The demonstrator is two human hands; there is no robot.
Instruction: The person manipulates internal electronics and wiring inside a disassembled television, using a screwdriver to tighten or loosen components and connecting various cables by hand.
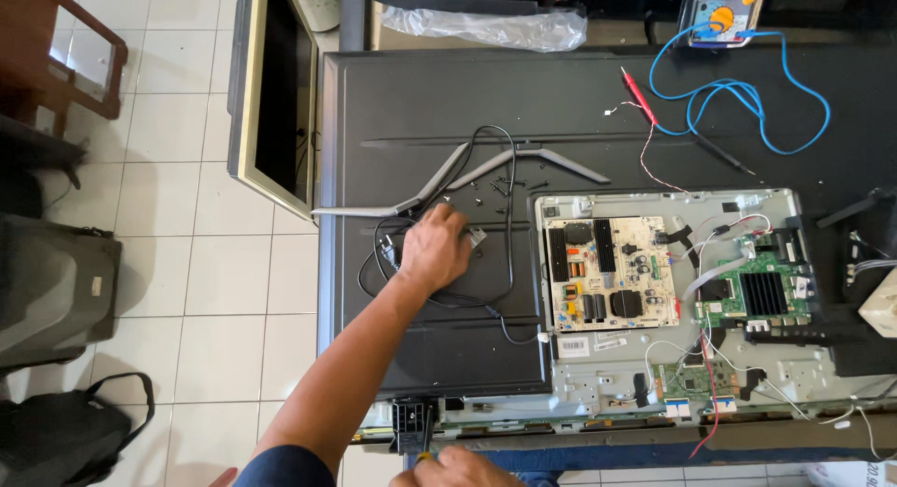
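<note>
My left grip (pixel 435 249) closes over the black cable (pixel 509 216), a thin cord looping loosely on the TV back (pixel 411 104) around and beyond my fingers. My right grip (pixel 458 468) holds a yellow-handled screwdriver (pixel 425 445) near me.

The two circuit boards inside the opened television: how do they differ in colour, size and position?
The left circuit board is pale cream, while the right circuit board is green. The left one is larger and roughly square; the right one is smaller and carries a black finned heat sink in its middle. The left board lies beside the black back cover, the right board nearer the panel's far side. Both lie flat on the grey metal chassis, joined by wires.
</note>
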